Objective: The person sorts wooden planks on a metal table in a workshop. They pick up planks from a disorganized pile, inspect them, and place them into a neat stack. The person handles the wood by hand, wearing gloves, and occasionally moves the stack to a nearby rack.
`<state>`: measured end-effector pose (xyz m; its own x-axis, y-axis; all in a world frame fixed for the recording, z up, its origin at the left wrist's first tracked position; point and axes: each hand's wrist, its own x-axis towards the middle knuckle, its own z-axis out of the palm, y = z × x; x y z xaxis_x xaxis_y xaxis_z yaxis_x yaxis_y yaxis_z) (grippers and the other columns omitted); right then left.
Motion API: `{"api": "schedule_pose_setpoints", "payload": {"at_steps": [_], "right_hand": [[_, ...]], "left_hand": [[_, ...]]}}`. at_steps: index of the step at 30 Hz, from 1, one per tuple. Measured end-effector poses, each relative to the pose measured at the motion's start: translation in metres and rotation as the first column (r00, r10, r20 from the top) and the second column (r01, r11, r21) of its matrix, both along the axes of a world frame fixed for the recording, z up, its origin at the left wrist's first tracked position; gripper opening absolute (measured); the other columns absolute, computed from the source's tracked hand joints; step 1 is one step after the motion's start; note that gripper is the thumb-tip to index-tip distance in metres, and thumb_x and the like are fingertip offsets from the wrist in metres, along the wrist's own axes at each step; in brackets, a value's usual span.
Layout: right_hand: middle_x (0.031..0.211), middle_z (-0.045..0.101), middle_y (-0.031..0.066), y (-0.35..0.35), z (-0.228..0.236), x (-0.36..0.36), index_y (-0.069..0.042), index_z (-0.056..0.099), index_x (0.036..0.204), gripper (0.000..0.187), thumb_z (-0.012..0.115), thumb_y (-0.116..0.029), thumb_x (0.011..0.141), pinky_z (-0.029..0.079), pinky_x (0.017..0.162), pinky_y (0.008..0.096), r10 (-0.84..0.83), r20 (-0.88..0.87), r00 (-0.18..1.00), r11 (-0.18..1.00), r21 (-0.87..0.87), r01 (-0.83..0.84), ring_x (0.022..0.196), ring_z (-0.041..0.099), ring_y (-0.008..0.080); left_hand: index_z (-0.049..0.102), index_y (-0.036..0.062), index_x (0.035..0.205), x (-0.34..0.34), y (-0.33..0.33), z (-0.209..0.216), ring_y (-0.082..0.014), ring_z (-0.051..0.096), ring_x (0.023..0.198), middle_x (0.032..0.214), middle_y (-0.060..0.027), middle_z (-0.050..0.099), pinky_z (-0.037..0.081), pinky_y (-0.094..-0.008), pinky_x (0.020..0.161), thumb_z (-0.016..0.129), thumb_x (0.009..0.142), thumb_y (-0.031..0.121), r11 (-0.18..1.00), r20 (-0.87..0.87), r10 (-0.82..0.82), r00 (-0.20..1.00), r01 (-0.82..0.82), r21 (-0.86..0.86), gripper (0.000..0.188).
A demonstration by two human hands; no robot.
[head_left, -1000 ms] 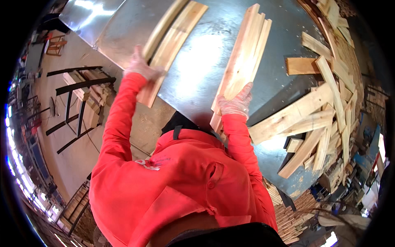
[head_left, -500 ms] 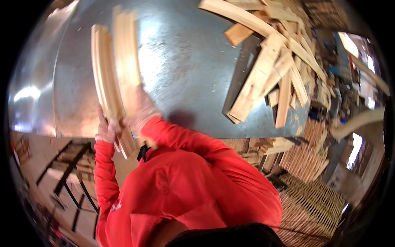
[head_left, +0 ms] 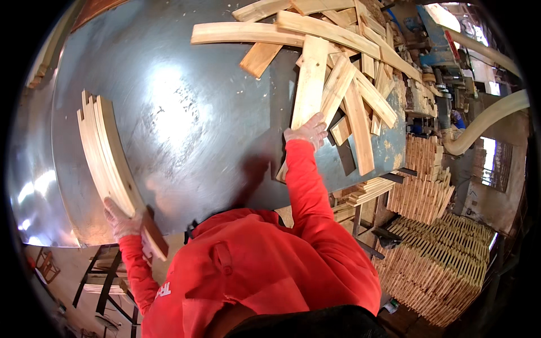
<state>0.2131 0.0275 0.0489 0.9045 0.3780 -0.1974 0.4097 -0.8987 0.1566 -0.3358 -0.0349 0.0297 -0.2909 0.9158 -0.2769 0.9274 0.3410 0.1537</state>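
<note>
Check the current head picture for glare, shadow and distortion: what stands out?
Head view: bright glare on the metal tabletop; head view: a dark shadow or reflection left of the right hand; head view: the plank stack at the left hand looks bowed, likely fisheye bending.
</note>
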Motion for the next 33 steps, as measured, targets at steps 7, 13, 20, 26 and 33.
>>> {"api": "schedule_pose_setpoints", "payload": {"at_steps": [7, 13, 20, 26, 33], "right_hand": [[0.140, 0.042, 0.0205, -0.044, 0.002, 0.032, -0.009, 0.031, 0.148, 0.090, 0.074, -0.024, 0.071, 0.043, 0.103, 0.0415, 0.366, -0.194, 0.910, 0.857, 0.453, -0.247, 0.126, 0.047, 0.0331], [0.107, 0.068, 0.0116, 0.011, 0.010, 0.003, -0.004, 0.059, 0.125, 0.056, 0.067, -0.044, 0.088, 0.049, 0.091, 0.0344, 0.735, -0.678, -0.004, 0.666, 0.723, -0.184, 0.101, 0.062, 0.0238], [0.147, 0.039, 0.0210, 0.313, 0.044, 0.112, -0.013, 0.026, 0.150, 0.112, 0.081, -0.054, 0.061, 0.032, 0.110, 0.0527, 0.967, -0.066, 0.248, 0.250, 0.018, -0.968, 0.134, 0.040, 0.0370], [0.149, 0.034, 0.0220, 0.331, 0.001, 0.135, -0.018, 0.006, 0.155, 0.138, 0.091, -0.046, 0.049, 0.028, 0.114, 0.0500, 0.973, -0.161, 0.165, 0.146, -0.123, -0.982, 0.139, 0.034, 0.0371], [0.142, 0.044, 0.0248, 0.278, -0.006, 0.020, -0.020, 0.006, 0.156, 0.110, 0.076, -0.025, 0.071, 0.042, 0.102, 0.0477, 0.940, -0.257, 0.222, 0.166, -0.222, -0.961, 0.125, 0.051, 0.0399]], "left_hand": [[0.013, 0.0102, 0.155, -0.001, 0.025, 0.029, -0.0434, 0.026, 0.142, 0.156, -0.0278, 0.018, 0.026, -0.0456, 0.116, 0.078, 0.070, 0.037, 0.981, -0.432, -0.127, 0.893, 0.050, -0.185, 0.110], [0.044, 0.0020, 0.136, 0.252, 0.064, -0.025, -0.0237, 0.055, 0.110, 0.121, -0.0113, 0.058, 0.043, -0.0373, 0.098, 0.059, 0.091, 0.045, 0.968, 0.949, -0.154, 0.273, 0.235, 0.090, 0.064], [0.060, 0.0007, 0.121, 0.295, 0.078, 0.000, -0.0137, 0.065, 0.088, 0.105, -0.0055, 0.068, 0.052, -0.0292, 0.083, 0.071, 0.084, 0.022, 0.924, 0.927, 0.337, -0.164, -0.130, -0.359, 0.044], [0.062, 0.0040, 0.121, 0.249, 0.066, -0.010, -0.0128, 0.062, 0.082, 0.092, -0.0058, 0.068, 0.052, -0.0293, 0.076, 0.073, 0.084, 0.020, 0.914, 0.784, 0.389, 0.484, -0.309, -0.263, 0.043], [0.059, 0.0019, 0.126, 0.236, 0.055, -0.008, -0.0110, 0.059, 0.084, 0.102, -0.0028, 0.069, 0.048, -0.0267, 0.076, 0.068, 0.086, 0.007, 0.795, 0.932, 0.340, 0.127, -0.569, -0.212, 0.041]]}}
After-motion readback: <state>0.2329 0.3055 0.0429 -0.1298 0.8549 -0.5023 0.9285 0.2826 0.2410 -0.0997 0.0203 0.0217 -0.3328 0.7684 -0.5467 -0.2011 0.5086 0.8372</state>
